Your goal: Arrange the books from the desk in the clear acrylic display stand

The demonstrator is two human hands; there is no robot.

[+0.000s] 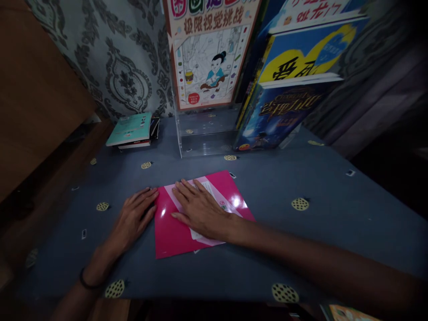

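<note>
A glossy magenta book [174,232] with a pale pink band across its cover lies flat on the blue-grey tablecloth [254,263]. My right hand [199,207] rests palm down on the cover, fingers stretched toward the far edge, and hides part of a white panel there. At the book's left edge is my left hand [137,216], its fingers extended and the tips touching the far left corner. A dark band [88,281] circles my left wrist. Neither hand grips anything.
Behind the book stands a clear acrylic rack [207,145]. It holds a picture book [214,62], a blue-and-yellow book [284,53] and a dark blue book [281,111], all upright. A small stack with a teal book [130,129] on top sits at the back left, near patterned wallpaper.
</note>
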